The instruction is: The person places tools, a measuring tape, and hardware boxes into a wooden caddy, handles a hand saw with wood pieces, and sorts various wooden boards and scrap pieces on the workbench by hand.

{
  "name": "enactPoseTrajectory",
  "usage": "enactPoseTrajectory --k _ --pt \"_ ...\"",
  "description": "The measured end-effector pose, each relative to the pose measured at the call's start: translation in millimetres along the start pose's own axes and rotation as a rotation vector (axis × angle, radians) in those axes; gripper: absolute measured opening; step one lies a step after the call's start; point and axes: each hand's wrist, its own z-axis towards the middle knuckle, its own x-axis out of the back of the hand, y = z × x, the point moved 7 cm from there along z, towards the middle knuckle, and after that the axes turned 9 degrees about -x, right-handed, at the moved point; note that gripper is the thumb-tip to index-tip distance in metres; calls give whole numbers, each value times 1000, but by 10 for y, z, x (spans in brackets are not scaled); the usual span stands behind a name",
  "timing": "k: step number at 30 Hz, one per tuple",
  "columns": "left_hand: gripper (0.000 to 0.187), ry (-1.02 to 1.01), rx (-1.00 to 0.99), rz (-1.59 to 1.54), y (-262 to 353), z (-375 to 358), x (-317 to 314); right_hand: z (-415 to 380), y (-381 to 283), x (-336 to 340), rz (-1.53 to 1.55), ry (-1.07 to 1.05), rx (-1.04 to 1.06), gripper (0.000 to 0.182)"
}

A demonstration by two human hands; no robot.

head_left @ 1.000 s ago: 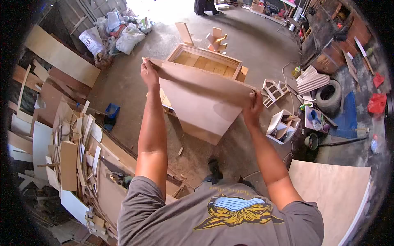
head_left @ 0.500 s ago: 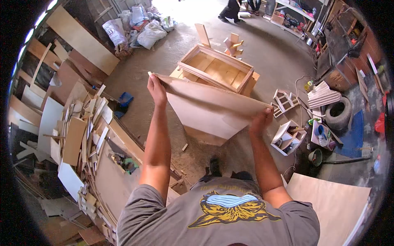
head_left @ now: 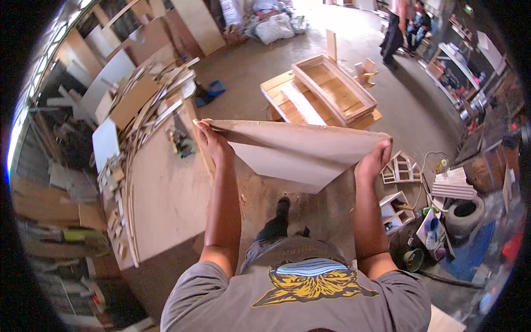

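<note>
A large thin wooden panel (head_left: 298, 152) is held out in front of my body, its long top edge running between my hands. My left hand (head_left: 213, 141) grips its left corner, the fingers at the edge. At the right corner my right hand (head_left: 375, 160) is closed round the edge, thumb on top. Beyond the panel, a wooden frame (head_left: 334, 91) lies on a low plank table (head_left: 271, 88), beside a pale board (head_left: 303, 105).
Wood offcuts (head_left: 138, 105) are heaped on the left by a large board (head_left: 166, 199). On the right are a small white cabinet (head_left: 395, 213), a tire (head_left: 464, 216) and a bucket (head_left: 413, 259). Two people (head_left: 394, 33) are at the back right.
The view has turned and moved, so the low table and frame show farther right. Both hands still hold the panel, which now looks flatter. The pale board on the table has come into view.
</note>
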Motion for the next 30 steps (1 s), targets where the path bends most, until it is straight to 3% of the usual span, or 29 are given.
enactPoseTrajectory --k 2,5,9,11,13,15,18,21,22,25,29,30 --pt "44 54 -3 62 342 -231 340 -8 51 79 -3 -120 -43 37" --pt "45 130 -51 81 745 -498 831 -291 -356 -79 86 -136 -147 37" --pt "45 295 -140 116 1357 -839 1437 -517 -438 -271 19 -355 -100 38" --pt "43 386 -154 79 1565 -947 1804 -768 -414 -335 8 -348 -189 40" --pt "40 457 -111 131 1918 -1118 2093 -1216 -591 -487 -6 -294 -248 40" --pt "40 564 -175 172 2131 -1176 2605 -1573 -593 -653 44 -433 -248 38" --pt "45 523 -262 215 2693 -1314 3152 -2167 -551 -856 124 -681 -265 33" --pt "48 611 -375 276 3289 -1495 3734 -2967 -713 -1002 74 -690 -344 31" --pt "48 662 -402 303 3530 -1557 3909 -3206 -674 -1054 20 -705 -258 41" --pt "44 750 -446 332 4046 -1780 4685 -4056 -795 -1215 23 -979 -265 39" --pt "40 802 -573 332 4772 -2051 5733 -5343 -1088 -1332 100 -1065 -245 40" --pt "40 807 -613 323 4944 -2119 5979 -5666 -1024 -1378 168 -1112 -336 41"
